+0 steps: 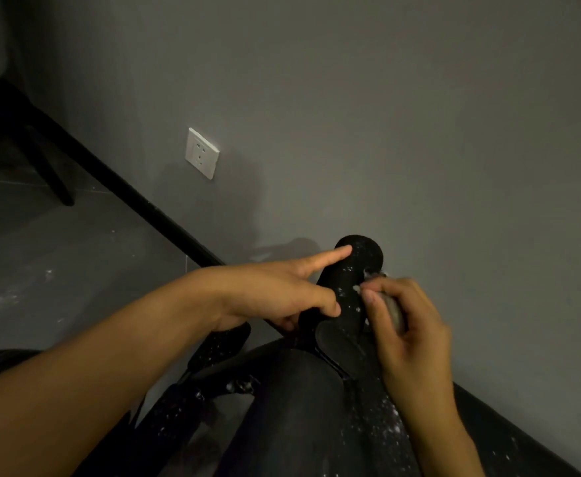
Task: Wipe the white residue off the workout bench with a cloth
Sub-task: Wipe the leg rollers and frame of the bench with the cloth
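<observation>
Black bench roller [357, 270] between hands [268, 290] [416, 339], right pinching cloth [394, 309]

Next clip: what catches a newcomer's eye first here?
First the two hands low in the middle: the left hand holds the black foam roller, forefinger stretched along it, while the right hand presses a cloth to its speckled side. Next, the white wall socket, bright on the grey wall, upper left.

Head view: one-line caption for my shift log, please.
Left hand holds the bench's speckled black foam roller while the right hand presses a bunched cloth against its white residue.
</observation>
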The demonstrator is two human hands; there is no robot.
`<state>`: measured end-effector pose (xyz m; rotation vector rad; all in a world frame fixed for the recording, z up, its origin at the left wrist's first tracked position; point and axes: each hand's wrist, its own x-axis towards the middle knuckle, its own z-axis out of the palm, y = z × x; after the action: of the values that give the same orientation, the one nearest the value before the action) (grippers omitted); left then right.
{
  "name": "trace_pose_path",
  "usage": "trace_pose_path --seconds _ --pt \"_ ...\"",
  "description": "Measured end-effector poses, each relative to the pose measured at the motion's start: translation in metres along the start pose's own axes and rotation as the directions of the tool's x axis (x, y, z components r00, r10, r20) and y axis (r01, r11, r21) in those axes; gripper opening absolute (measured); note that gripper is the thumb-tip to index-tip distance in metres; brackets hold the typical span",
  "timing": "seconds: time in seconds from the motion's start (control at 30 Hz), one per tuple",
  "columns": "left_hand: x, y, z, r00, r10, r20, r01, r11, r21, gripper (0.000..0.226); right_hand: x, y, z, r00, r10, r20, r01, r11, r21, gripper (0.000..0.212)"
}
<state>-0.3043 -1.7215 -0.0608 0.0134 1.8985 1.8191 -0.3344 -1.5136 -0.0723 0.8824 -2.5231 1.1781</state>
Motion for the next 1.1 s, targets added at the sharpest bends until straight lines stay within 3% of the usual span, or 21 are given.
trace_pose_path --seconds 0.13,0.3,0.53,0.63,0.77,1.03,1.1 --pt "-0.002 -0.001 0.001 1.0 0.004 0.01 -0.004 1.0 -0.002 0.077 -0.029 -0.006 -0.005 0.998 -0.028 0.057 0.026 0.999 0.04 0.014" --pt "-0.001 0.001 0.003 1.0 0.007 -0.002 -0.007 1.0 0.011 0.077 0.005 0.002 -0.002 0.996 -0.089 0.02 0.091 0.985 -0.146 0.004" --pt "0.001 -0.002 0.004 1.0 0.014 -0.027 -0.014 1.0 -0.011 0.077 -0.03 -0.008 -0.006 0.997 -0.056 0.058 0.058 0.998 -0.033 0.013" --pt "0.0 -0.002 0.004 1.0 0.017 -0.025 -0.017 1.0 -0.005 0.078 -0.016 -0.006 -0.008 0.991 -0.101 0.085 0.112 0.984 -0.14 0.005" --pt "-0.001 -0.001 0.004 0.999 0.013 -0.03 -0.013 1.0 0.003 0.078 0.022 -0.006 -0.005 0.992 -0.105 0.074 0.119 0.966 -0.231 0.008" --pt "-0.001 -0.003 0.001 1.0 0.024 -0.007 -0.024 1.0 0.0 0.077 -0.025 -0.015 -0.006 0.997 0.027 0.077 -0.033 0.996 0.081 0.007" --pt "-0.001 -0.002 0.0 1.0 0.023 0.006 -0.023 1.0 0.009 0.077 -0.012 -0.011 -0.006 0.996 0.026 0.08 -0.029 0.999 0.025 0.006"
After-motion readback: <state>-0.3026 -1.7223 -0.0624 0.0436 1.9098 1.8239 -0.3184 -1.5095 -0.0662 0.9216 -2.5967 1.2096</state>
